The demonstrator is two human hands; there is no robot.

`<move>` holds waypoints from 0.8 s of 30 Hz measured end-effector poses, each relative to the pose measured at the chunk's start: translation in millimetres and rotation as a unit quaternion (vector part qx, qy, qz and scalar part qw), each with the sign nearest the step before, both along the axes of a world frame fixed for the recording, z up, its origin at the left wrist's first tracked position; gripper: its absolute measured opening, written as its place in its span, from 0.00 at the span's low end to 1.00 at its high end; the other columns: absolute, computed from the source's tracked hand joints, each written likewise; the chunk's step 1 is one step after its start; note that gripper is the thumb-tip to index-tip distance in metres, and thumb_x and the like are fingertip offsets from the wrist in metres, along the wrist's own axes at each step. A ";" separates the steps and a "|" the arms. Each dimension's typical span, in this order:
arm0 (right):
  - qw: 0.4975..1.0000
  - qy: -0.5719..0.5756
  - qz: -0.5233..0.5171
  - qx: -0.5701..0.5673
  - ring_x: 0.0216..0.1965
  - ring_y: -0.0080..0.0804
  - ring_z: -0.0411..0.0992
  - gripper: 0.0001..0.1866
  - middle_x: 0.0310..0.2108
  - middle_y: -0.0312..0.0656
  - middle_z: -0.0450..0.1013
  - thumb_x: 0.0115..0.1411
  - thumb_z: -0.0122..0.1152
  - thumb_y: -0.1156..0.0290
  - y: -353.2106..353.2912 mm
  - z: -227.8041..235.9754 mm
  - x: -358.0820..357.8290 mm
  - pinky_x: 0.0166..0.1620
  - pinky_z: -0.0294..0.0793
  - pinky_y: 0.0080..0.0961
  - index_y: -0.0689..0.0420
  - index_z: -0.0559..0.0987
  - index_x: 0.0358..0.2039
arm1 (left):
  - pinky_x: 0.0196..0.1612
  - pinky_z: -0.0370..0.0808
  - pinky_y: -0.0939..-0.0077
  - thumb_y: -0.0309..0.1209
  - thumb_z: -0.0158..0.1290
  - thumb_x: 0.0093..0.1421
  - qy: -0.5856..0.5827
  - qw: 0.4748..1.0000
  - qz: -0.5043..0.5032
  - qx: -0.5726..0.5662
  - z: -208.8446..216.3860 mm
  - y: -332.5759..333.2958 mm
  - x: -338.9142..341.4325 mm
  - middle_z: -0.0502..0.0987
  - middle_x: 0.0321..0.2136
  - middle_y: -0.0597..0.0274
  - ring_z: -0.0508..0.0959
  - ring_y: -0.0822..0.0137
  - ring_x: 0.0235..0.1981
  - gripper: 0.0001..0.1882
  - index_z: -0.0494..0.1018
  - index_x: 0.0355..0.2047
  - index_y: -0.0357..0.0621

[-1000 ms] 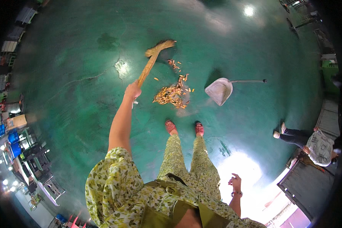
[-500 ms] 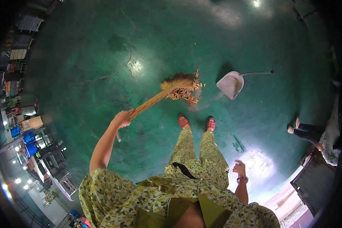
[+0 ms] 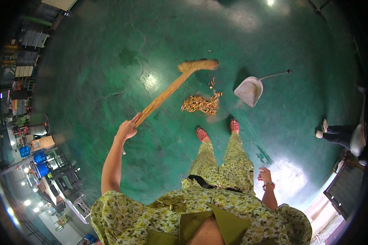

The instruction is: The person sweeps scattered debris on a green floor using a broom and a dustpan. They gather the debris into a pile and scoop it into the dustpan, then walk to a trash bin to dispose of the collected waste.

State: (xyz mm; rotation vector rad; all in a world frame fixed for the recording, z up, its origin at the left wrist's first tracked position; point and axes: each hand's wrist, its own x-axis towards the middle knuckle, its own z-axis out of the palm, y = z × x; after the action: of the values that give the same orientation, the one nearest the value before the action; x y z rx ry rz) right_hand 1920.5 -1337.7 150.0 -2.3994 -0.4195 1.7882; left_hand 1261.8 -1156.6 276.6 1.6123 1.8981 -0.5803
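Observation:
My left hand (image 3: 127, 128) is closed round the handle of a broom (image 3: 162, 99), which slants away from me toward the middle of the floor. Its straw-coloured head (image 3: 198, 65) is beyond a heap of brown and orange scraps (image 3: 200, 105); whether the bristles touch the floor I cannot tell. A few scraps lie between the broom head and the heap. To the right of the heap is a pale dustpan (image 3: 249, 91) with a long thin handle. My right hand (image 3: 265, 175) hangs beside my hip, holding nothing, its fingers loosely bent and apart.
My feet in red sandals (image 3: 202, 134) stand just on the near side of the heap. Another person's legs (image 3: 337, 134) show at the right on the green floor (image 3: 98, 73). Racks, blue containers (image 3: 42, 170) and a cardboard-coloured box (image 3: 43, 143) line the left side.
The broom head has moved from over the scraps to beyond them, uncovering the heap. One foot has shifted forward and right. My right hand still hangs beside my hip.

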 end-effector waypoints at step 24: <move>0.954 -0.102 0.192 0.207 0.17 0.24 0.64 0.41 0.21 0.39 0.65 0.46 0.54 0.76 485.9 17.1 121.6 0.19 0.71 0.19 0.48 0.45 0.58 | 0.32 0.70 0.59 0.22 0.44 0.41 -0.021 0.988 0.068 -0.140 -42.3 189.3 157.3 0.73 0.27 0.47 0.73 0.48 0.29 0.36 0.53 0.54 0.56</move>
State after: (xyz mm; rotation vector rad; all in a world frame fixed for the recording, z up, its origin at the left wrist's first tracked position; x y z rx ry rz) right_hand 2042.0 -851.8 167.1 -2.3071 -1.2239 1.3813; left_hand 1419.1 -967.2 234.3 1.2972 1.7888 -0.7133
